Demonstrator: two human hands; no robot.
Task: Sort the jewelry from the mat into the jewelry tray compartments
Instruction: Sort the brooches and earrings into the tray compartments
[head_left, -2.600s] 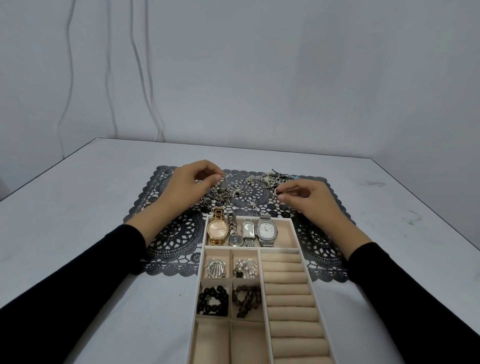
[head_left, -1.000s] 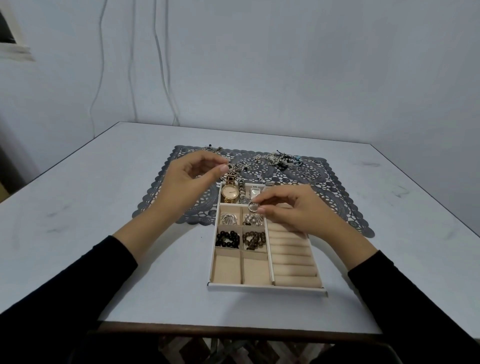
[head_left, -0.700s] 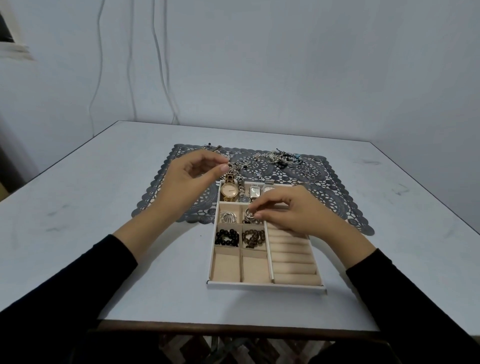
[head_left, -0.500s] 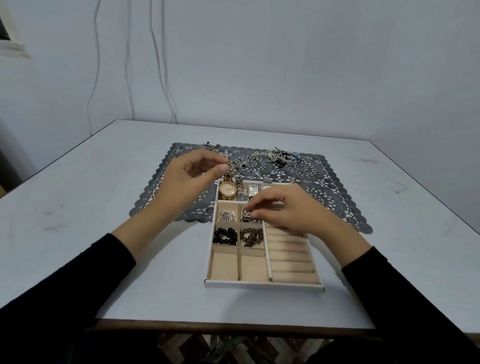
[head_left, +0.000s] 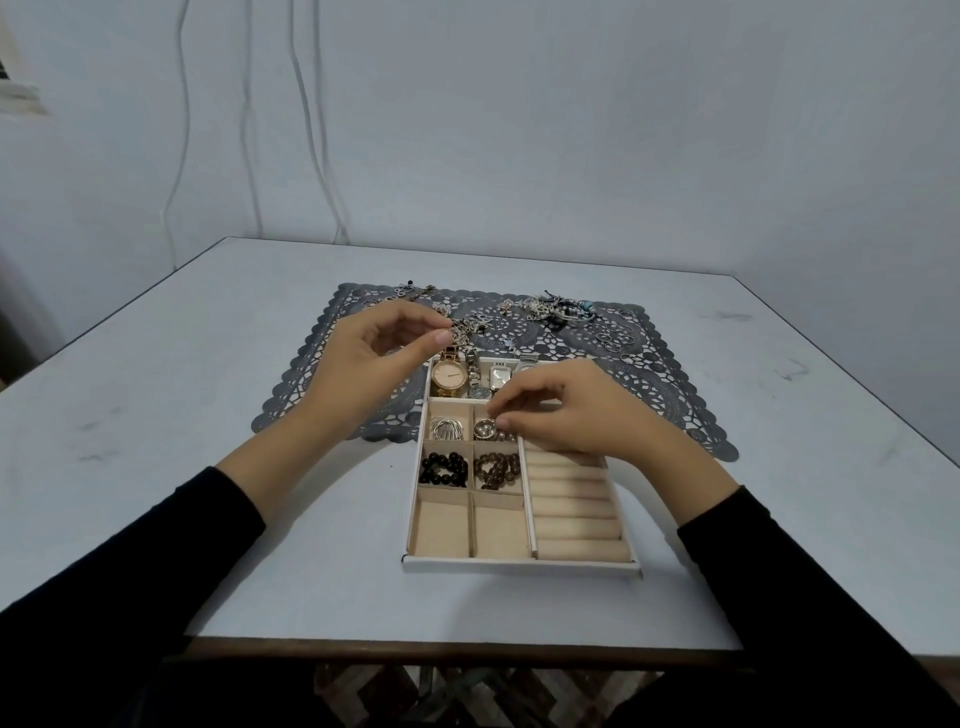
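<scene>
Ring (head_left: 484, 429) moved off mat (head_left: 649, 374) into tray (head_left: 519, 565), one more sorted; R hand (head_left: 566, 410) fingers narrow, grip unclear; L hand (head_left: 374, 358) pinches chain (head_left: 462, 330).

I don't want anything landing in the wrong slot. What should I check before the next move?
1. The ring is inside a tray compartment: ok, it is in the second-row right one.
2. The right hand has let go of the ring: cannot tell, the fingertips crowd right against it.
3. The left hand holds the chain: ok, pinched above the mat.
4. A free spot for the chain: ok, both front compartments are bare.
5. The mat is cleared: not ok, a pile lies near its far edge.
</scene>
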